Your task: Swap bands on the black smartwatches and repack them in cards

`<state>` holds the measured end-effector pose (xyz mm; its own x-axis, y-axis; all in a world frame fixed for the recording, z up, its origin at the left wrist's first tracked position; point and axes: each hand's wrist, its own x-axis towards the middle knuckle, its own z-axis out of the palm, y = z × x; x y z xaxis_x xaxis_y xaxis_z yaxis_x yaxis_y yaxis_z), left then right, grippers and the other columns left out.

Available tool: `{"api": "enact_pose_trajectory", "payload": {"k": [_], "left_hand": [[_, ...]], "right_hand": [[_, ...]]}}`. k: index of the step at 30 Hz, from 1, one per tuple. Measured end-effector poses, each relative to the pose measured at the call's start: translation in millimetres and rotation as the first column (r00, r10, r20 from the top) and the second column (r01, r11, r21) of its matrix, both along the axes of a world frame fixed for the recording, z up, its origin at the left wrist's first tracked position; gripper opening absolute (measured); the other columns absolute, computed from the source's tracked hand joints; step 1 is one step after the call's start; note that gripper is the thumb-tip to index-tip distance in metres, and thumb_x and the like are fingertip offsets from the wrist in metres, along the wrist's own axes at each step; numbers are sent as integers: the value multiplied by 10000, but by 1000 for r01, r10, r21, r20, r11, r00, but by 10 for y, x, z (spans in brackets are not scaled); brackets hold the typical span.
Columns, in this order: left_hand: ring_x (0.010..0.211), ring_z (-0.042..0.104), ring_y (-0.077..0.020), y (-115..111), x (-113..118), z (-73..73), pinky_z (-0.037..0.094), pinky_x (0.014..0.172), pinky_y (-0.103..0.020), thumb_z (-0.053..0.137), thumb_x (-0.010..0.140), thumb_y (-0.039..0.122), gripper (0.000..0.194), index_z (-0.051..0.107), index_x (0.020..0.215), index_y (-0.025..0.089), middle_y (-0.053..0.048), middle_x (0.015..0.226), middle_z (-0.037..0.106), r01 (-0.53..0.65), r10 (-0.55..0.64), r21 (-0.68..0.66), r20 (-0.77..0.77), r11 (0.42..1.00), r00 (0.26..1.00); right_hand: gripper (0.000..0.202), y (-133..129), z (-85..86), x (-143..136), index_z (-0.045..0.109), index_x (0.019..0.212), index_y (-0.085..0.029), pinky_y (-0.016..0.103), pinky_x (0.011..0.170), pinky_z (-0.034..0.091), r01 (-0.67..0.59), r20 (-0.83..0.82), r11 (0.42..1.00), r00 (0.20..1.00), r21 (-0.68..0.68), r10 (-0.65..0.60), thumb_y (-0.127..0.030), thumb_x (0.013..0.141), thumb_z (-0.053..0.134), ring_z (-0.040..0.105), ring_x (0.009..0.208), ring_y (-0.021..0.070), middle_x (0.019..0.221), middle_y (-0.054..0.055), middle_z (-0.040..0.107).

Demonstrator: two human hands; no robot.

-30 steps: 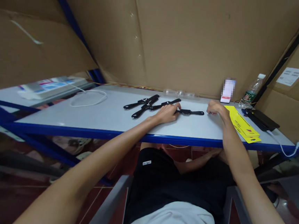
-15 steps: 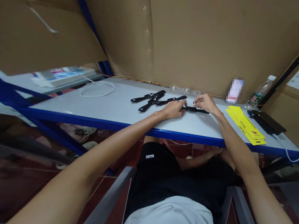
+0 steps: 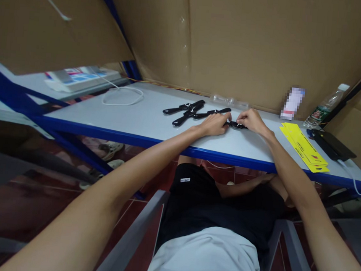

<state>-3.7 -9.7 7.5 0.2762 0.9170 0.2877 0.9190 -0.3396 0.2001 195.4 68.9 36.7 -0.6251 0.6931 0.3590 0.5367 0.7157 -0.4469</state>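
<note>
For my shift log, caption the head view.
Left hand and right hand at a slim, glossy black tool, flat yellow printed cards to the right.

1. One black spokeshave (image 3: 238, 126) is held at its left end, on the grey tabletop (image 3: 151, 112), by the left hand (image 3: 215, 124).
2. Its middle is touched by the right hand (image 3: 253, 121); closure of the grip cannot be determined.
3. Three further spokeshaves (image 3: 189, 112) are laid in a group left of the hands.
4. Yellow printed cards (image 3: 304, 147) are stacked right of the right hand.
5. A plastic bottle (image 3: 324, 108) and a phone (image 3: 292, 104), its screen blurred, are stood behind the cards, near the cardboard wall (image 3: 255, 41).
</note>
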Motion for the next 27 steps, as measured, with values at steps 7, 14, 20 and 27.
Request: {"api": "enact_pose_trajectory", "payload": {"k": [7, 14, 20, 27], "left_hand": [[1036, 657, -327, 1, 1, -5, 476, 855, -422, 508, 906, 261, 430, 564, 1328, 204, -131, 1143, 709, 3, -3, 13, -7, 1000, 1000], [1060, 648, -330, -24, 14, 23, 471, 877, -429, 510, 915, 269, 436, 558, 1344, 205, -136, 1165, 701, -8, 8, -13, -11, 1000, 1000], [1040, 659, -323, -22, 16, 19, 475, 883, -428, 513, 909, 257, 446, 559, 1349, 201, -131, 1150, 714, 0, 0, -17, -6, 1000, 1000], [997, 677, -308, 5, 7, -11, 481, 856, -409, 500, 911, 238, 435, 561, 1340, 195, -117, 1076, 736, 13, -13, 11, -12, 1000, 1000]], "right_hand": [[103, -105, 7, -60, 819, 824, -135, 269, 722, 455, -21, 65, 998, 998, 56, 18, -143, 820, 716, 672, 726, 170, 759, 55, 761], [136, -131, 22, -64, 799, 821, -114, 257, 692, 468, 43, 56, 999, 998, -18, -42, -89, 799, 667, 666, 679, 164, 704, 45, 737], [107, -137, 7, -36, 781, 794, -127, 275, 732, 457, 77, 98, 996, 992, 45, -81, -97, 810, 680, 660, 718, 174, 724, 54, 735], [162, -96, 67, 37, 786, 873, -133, 288, 699, 447, 96, 141, 995, 985, 15, -97, -272, 794, 809, 639, 710, 177, 700, 41, 700]]}}
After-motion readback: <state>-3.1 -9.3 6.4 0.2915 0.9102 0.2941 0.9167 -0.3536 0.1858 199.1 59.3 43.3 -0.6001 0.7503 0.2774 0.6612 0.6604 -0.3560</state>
